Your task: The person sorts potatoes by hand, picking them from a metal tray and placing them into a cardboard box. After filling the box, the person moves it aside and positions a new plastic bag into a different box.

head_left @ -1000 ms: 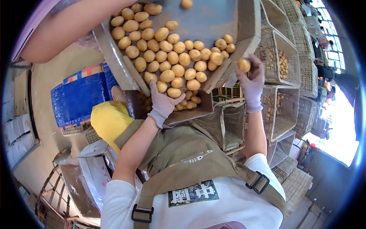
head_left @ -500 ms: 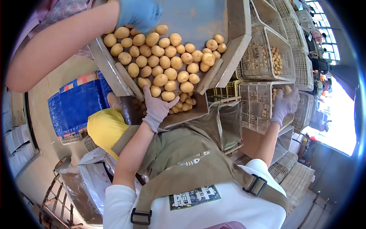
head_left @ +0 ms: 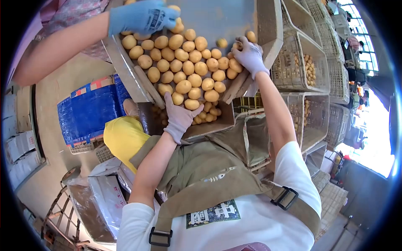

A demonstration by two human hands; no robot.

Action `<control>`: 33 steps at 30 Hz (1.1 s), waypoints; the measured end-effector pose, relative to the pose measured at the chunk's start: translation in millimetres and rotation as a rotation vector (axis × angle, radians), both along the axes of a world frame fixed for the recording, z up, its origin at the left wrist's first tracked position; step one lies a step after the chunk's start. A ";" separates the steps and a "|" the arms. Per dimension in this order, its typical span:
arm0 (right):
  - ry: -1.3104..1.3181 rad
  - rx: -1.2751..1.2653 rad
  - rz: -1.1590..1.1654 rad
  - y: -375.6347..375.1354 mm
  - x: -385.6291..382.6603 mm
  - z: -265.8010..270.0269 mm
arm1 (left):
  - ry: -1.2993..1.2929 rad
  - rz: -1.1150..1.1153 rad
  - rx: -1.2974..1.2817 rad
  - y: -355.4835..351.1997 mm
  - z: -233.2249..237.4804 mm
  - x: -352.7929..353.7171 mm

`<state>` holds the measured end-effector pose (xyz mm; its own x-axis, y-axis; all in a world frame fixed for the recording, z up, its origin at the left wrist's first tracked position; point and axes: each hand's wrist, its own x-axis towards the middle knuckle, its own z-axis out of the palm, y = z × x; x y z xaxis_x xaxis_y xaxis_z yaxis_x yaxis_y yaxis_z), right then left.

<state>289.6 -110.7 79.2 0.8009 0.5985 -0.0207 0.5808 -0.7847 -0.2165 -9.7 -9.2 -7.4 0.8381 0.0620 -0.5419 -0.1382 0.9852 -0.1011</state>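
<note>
Many small yellow potatoes [head_left: 188, 67] lie on a metal sorting chute [head_left: 213, 19] that narrows towards me. My left hand [head_left: 181, 116], in a pale glove, is at the chute's lower mouth. Its thumb and fingers are spread against the lowest potatoes, and it grips none. My right hand [head_left: 250, 56], gloved alike, reaches over the chute's right side. Its fingers are bent but apart, touching potatoes by the wooden strip; their undersides are partly hidden. A blurred, greenish potato [head_left: 222, 42] is just left of those fingers. Below the mouth, a box [head_left: 209, 130] holds more potatoes.
A co-worker's blue-gloved hand [head_left: 144, 17] is over the potatoes at the upper left. Plastic crates [head_left: 289, 62], some with potatoes, are stacked on the right. A blue-wrapped stack [head_left: 90, 111] stands on the left floor, and a yellow cloth covering [head_left: 123, 136] is beside my apron.
My right hand has moved from the crate on the right to the potatoes at the chute's right edge. My left hand stays at the mouth. The co-worker's blue glove has shifted slightly.
</note>
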 end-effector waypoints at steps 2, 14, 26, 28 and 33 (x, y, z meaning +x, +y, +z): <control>-0.075 0.248 0.054 0.0 -24.7 19.1 | -0.002 0.008 0.059 -0.2 1.8 -0.5; -0.552 0.263 0.359 -50.1 2.3 95.3 | -0.023 0.010 0.062 -4.1 -1.3 4.9; -0.157 -0.659 0.371 42.7 -28.4 30.7 | -0.049 0.011 0.052 -4.3 -2.0 2.4; -0.089 -0.619 0.479 41.9 -19.7 22.7 | -0.058 0.005 0.059 -2.4 -2.7 2.9; -0.021 -0.387 0.331 12.6 -18.0 3.2 | -0.090 0.020 0.038 -1.9 -7.6 0.5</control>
